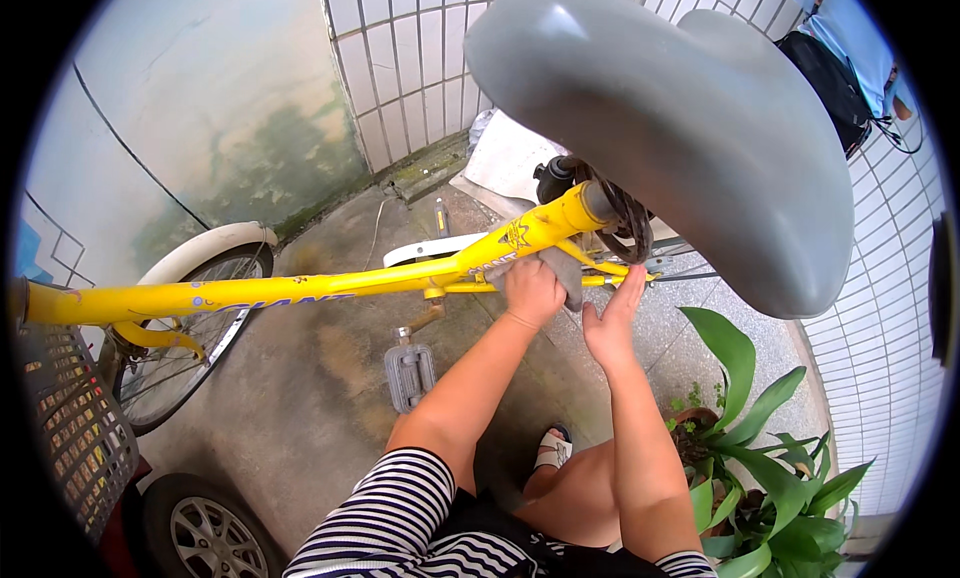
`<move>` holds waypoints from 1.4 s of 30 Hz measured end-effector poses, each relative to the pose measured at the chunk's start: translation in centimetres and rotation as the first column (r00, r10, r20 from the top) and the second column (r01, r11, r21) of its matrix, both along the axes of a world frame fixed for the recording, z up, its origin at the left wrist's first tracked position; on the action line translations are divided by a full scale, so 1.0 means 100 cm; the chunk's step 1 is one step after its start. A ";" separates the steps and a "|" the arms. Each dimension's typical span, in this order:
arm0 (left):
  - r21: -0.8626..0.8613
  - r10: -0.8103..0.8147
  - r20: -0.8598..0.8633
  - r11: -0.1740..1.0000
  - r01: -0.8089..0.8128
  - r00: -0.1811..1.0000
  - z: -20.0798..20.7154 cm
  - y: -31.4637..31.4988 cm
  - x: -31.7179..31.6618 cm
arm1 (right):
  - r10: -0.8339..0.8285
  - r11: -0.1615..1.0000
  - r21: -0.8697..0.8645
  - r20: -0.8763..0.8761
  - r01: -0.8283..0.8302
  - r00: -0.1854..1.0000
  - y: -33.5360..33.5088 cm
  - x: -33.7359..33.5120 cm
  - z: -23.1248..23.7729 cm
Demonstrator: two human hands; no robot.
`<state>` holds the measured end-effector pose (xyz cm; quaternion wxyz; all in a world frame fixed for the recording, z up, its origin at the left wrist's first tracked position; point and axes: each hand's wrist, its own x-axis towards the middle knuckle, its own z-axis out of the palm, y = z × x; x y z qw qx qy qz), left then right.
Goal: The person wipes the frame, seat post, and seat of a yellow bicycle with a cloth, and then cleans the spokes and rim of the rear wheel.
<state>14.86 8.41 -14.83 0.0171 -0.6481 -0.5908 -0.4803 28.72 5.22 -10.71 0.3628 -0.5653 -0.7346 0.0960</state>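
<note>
The left hand (535, 290) was closed over a grey cloth (571, 278), pressing it to the yellow bicycle frame (400, 278) just beyond the wrists. Beside it, the right hand (614, 320) was open, fingers extended near the frame's lower tubes. Well to the left of both hands stood a dark mesh basket (75, 418); its contents could not be made out. Nearer the body and right of the right hand, a brown pot (708, 417) held broad-leaved greenery (733, 350). The grey saddle (660, 128) lay beyond the hands.
</note>
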 end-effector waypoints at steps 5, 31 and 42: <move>-0.066 0.048 0.186 0.997 -0.036 0.981 -0.044 -0.007 -0.002 | 0.048 0.999 -0.008 0.023 -0.048 0.999 0.001 -0.001 0.000; -0.118 0.225 0.839 0.964 -0.238 0.495 -0.062 0.010 0.029 | 0.079 0.997 0.023 -0.009 -0.079 0.997 -0.001 0.021 0.005; -0.059 0.074 0.977 0.995 -0.082 0.198 -0.059 0.010 -0.001 | 0.103 0.994 -0.035 -0.076 -0.106 0.992 -0.002 0.008 0.010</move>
